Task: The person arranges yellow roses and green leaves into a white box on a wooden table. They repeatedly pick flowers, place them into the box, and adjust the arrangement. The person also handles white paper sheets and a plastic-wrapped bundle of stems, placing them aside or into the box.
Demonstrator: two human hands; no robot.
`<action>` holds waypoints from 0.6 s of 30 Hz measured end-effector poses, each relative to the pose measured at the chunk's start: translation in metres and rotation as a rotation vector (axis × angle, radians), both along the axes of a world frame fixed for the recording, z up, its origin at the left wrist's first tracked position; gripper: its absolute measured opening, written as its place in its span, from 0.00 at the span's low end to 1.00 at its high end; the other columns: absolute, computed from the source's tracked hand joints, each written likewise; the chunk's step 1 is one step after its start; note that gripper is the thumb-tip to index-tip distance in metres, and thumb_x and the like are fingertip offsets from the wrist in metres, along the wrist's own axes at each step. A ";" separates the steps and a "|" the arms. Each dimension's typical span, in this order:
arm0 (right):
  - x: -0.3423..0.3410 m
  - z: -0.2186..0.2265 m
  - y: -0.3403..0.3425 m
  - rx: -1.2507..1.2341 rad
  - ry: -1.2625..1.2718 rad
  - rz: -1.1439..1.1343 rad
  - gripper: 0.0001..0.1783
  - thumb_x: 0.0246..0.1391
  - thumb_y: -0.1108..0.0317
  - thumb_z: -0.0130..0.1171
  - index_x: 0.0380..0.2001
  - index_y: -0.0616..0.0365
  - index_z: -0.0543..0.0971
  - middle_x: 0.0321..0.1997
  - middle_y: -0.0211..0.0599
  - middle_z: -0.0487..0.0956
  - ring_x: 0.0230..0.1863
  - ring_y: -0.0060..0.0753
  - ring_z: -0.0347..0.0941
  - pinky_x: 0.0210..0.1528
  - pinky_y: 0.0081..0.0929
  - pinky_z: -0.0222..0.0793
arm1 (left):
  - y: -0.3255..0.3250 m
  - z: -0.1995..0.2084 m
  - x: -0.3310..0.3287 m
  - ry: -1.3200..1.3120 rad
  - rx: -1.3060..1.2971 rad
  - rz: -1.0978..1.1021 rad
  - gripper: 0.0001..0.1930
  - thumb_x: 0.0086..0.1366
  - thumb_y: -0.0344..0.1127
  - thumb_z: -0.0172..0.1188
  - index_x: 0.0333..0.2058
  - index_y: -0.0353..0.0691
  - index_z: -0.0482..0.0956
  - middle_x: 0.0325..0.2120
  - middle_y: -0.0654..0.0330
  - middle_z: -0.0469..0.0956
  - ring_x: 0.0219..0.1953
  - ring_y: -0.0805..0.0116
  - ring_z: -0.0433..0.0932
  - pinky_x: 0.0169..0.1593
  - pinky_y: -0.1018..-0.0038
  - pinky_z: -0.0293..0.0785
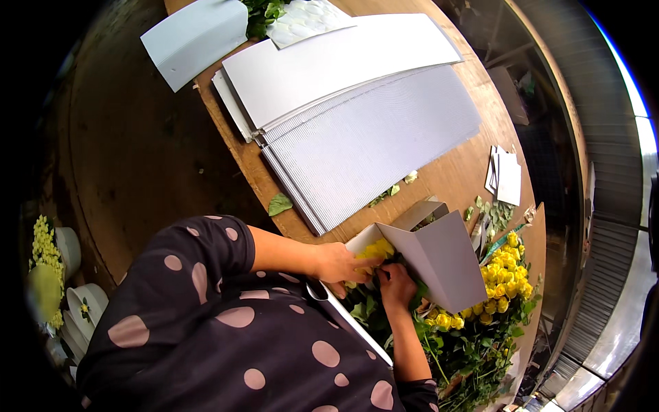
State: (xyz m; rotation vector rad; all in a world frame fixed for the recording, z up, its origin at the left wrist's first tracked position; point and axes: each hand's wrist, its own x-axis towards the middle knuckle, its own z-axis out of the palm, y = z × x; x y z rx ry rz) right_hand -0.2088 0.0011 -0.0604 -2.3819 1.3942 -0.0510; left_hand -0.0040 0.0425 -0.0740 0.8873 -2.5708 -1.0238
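Close in front of my body, my left hand (336,264) is curled at a small bunch of yellow roses (376,251), fingers among the blooms. Beside it, my right hand (397,284) is closed in a pinch at the lower side of the same roses; what its fingertips grip is too small to make out. White-grey folded cardboard (445,261) stands upright just beyond the hands and partly hides the flowers. Green leaves (364,307) show below my hands. A white board edge (360,327) lies against my front.
A large heap of yellow roses (504,278) with leafy stems covers the right side of the wooden table (439,180). Farther off lie stacked white corrugated sheets (374,134) and small white cards (506,177). White buckets (86,305) stand at the lower left.
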 end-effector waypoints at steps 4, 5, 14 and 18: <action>0.007 0.022 -0.010 -0.082 0.120 0.073 0.07 0.43 0.65 0.58 0.26 0.54 0.76 0.29 0.33 0.75 0.32 0.40 0.72 0.36 0.35 0.67 | 0.002 0.003 0.005 0.007 0.034 0.041 0.30 0.47 0.52 0.60 0.49 0.53 0.65 0.59 0.53 0.44 0.35 0.56 0.75 0.31 0.67 0.74; 0.007 0.028 -0.012 -0.143 0.129 0.094 0.08 0.44 0.64 0.57 0.27 0.54 0.76 0.30 0.32 0.75 0.34 0.41 0.72 0.38 0.36 0.67 | 0.003 0.002 0.005 0.022 0.005 0.056 0.30 0.47 0.52 0.59 0.50 0.54 0.64 0.60 0.53 0.42 0.32 0.56 0.76 0.29 0.67 0.75; 0.007 0.006 -0.009 -0.236 0.112 0.003 0.10 0.45 0.67 0.53 0.33 0.55 0.75 0.35 0.36 0.75 0.40 0.40 0.71 0.42 0.34 0.68 | 0.001 0.010 0.006 -0.005 0.128 0.061 0.30 0.45 0.49 0.62 0.48 0.53 0.66 0.58 0.55 0.47 0.40 0.55 0.73 0.36 0.67 0.74; 0.008 0.003 -0.006 -0.356 0.009 0.049 0.09 0.43 0.70 0.55 0.31 0.55 0.75 0.32 0.35 0.74 0.36 0.39 0.72 0.38 0.33 0.70 | 0.000 0.014 0.004 -0.044 0.147 0.058 0.30 0.44 0.49 0.62 0.49 0.54 0.66 0.58 0.58 0.49 0.39 0.56 0.74 0.35 0.67 0.74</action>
